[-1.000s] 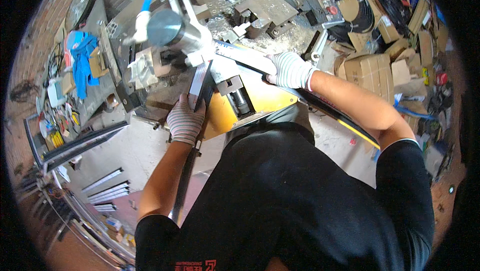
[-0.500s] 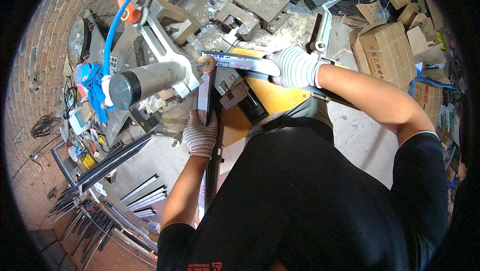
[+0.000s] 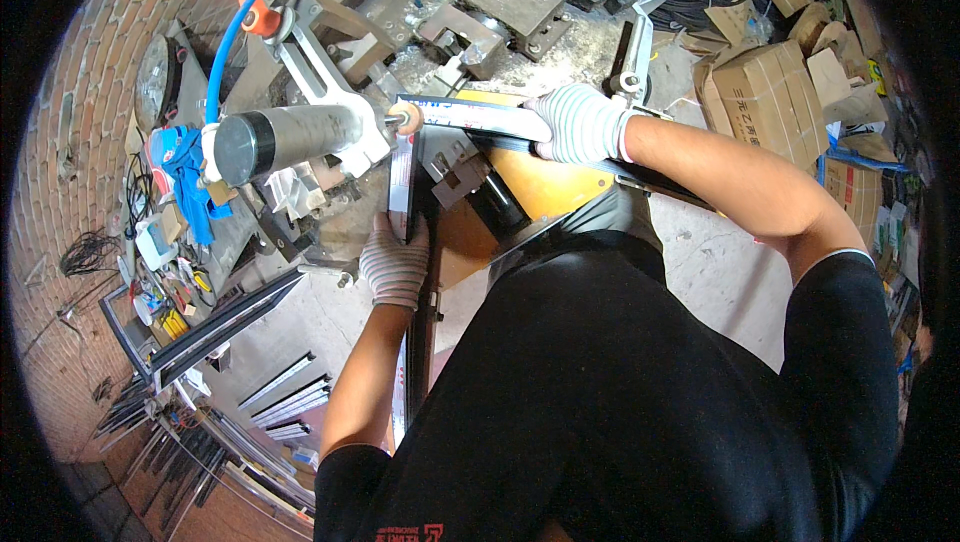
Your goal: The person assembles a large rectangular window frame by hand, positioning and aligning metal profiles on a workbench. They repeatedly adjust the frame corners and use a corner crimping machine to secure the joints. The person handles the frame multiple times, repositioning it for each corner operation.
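Two dark frame profiles with white printed protective film meet at a corner on a machine. The profile running toward me (image 3: 402, 187) is gripped by my left hand (image 3: 395, 264), in a striped knit glove, with fingers wrapped round its near part. My right hand (image 3: 583, 124), gloved alike, is closed over the profile running to the right (image 3: 485, 118). A silver pneumatic cylinder with a black end cap (image 3: 290, 144) lies left of the corner. Its round tan pressing tip (image 3: 408, 119) sits at the corner; whether it touches I cannot tell.
Below the right-hand profile lies a yellow board (image 3: 550, 185). An orange lever (image 3: 256, 0) and a blue air hose (image 3: 222, 57) rise at the upper left. A dark finished frame (image 3: 228, 324) leans at the left. A cardboard box (image 3: 765, 107) stands at the right.
The whole view has shifted slightly up and left. Both hands keep their grip on the profiles, and the corner stays by the pressing tip.
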`<action>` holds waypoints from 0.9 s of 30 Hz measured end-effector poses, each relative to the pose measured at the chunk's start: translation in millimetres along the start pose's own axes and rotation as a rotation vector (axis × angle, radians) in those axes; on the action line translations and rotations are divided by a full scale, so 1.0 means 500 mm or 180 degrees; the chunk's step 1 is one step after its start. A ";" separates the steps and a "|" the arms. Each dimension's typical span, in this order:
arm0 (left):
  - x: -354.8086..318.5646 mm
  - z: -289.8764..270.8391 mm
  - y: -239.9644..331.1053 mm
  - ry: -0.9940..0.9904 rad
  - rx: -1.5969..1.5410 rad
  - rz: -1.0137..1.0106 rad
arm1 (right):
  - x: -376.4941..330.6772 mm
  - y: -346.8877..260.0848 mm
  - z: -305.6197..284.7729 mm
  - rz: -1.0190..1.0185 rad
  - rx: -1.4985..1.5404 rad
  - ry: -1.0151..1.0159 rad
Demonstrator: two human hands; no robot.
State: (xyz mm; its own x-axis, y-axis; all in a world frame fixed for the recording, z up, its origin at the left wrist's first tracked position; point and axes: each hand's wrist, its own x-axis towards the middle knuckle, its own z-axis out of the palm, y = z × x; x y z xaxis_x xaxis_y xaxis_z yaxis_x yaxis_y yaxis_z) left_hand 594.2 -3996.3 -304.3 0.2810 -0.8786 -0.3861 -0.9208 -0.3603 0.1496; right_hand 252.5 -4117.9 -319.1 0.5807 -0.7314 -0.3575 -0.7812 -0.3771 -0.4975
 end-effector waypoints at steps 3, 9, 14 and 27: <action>-0.002 -0.003 0.000 0.0015 -0.0209 0.0038 | -0.003 -0.003 -0.010 -0.0010 0.0016 -0.0074; 0.002 0.000 -0.003 -0.0056 -0.0148 -0.0014 | -0.005 -0.005 -0.005 -0.0173 -0.0308 0.0104; 0.000 0.001 0.000 0.0016 -0.0100 0.0050 | -0.008 -0.001 0.000 -0.0053 -0.0132 0.0141; -0.002 -0.010 0.009 -0.0051 -0.0110 -0.0052 | -0.009 0.000 -0.005 -0.0082 -0.0131 0.0111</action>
State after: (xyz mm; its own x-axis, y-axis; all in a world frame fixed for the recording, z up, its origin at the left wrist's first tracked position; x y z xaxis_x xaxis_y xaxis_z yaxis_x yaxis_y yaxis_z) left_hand 591.2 -3998.7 -298.6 0.2914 -0.8675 -0.4032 -0.9061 -0.3854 0.1743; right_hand 249.6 -4115.9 -315.6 0.5929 -0.7402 -0.3170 -0.7753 -0.4185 -0.4730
